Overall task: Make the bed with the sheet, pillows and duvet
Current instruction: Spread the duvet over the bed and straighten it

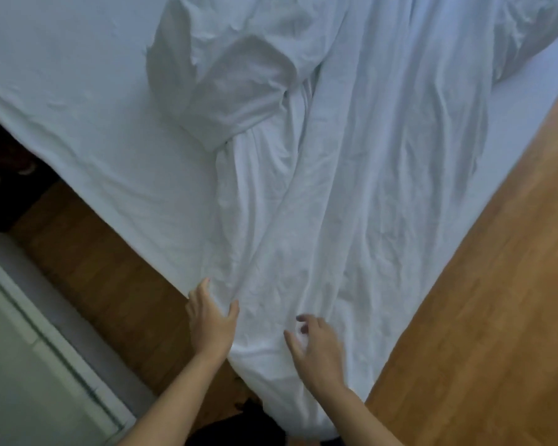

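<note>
At the bed's corner, left hand (pixel 210 320) and right hand (pixel 316 347) rest loose-fingered on the bunched duvet (pixel 351 204), gripping nothing; its twisted mass toward 12 o'clock risks snagging any pull.

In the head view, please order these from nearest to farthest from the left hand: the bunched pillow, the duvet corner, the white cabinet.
From the left hand:
1. duvet corner, touching its fingers, just to the right.
2. white cabinet, lower left, across the wooden floor.
3. bunched pillow, far up on the bed.
</note>
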`<state>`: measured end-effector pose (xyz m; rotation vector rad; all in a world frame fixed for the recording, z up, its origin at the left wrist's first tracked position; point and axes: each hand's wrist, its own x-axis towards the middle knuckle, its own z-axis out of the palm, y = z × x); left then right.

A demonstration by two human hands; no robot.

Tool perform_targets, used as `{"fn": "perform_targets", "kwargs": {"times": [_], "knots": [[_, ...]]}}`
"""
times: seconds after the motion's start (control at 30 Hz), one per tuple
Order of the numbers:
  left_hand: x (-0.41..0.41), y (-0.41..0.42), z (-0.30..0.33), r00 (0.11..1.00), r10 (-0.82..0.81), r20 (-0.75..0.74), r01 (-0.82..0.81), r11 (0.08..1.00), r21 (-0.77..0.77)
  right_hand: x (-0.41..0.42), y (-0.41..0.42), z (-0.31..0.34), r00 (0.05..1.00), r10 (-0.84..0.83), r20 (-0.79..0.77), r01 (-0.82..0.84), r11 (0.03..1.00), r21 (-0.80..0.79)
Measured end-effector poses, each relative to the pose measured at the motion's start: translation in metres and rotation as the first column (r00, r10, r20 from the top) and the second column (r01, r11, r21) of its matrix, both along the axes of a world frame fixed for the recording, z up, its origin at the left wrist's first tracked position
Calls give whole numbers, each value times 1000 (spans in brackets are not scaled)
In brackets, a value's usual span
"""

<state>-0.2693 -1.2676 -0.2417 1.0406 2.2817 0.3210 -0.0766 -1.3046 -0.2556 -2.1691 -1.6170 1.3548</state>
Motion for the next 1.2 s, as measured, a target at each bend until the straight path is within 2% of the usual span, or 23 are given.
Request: {"fn": "perform_targets", "kwargs": {"times": [0.2,0.4,0.5,0.63,0.73,0.8,0.87,0.97,1.1,1.13,1.2], "knots": [[-28,64,-19,985,-102,137,92,993,77,-62,65,4,978,-148,-146,164,981,108],[-92,89,-50,930,-162,329,158,987,40,-133,121,3,975,-187,-123,209,956,205],[-145,84,-44,882,-217,419,221,975,39,-190,151,8,954,-255,-156,283,939,196],[-239,85,-26,869,-148,472,174,985,-13,-269,206,20,901,-365,-235,395,914,95],[-297,101,-21,870,-86,485,114,993,-29,-306,262,15,749,-577,-326,586,806,-79],[-322,118,-17,868,-77,490,102,995,-23,-320,300,8,573,-716,-399,705,678,-205],[-333,145,-11,866,-102,489,119,993,-4,-325,338,4,402,-784,-472,768,570,-292],[-337,198,1,854,-183,487,174,983,64,-321,378,-2,268,-846,-461,844,437,-312],[-335,292,19,808,-353,472,318,935,156,-313,412,-10,54,-908,-416,916,211,-342],[-335,317,19,799,-384,464,344,923,171,-314,419,-12,8,-915,-404,936,150,-319],[-336,367,17,780,-459,426,401,889,223,-320,428,-11,-27,-939,-344,984,35,-174]]}}
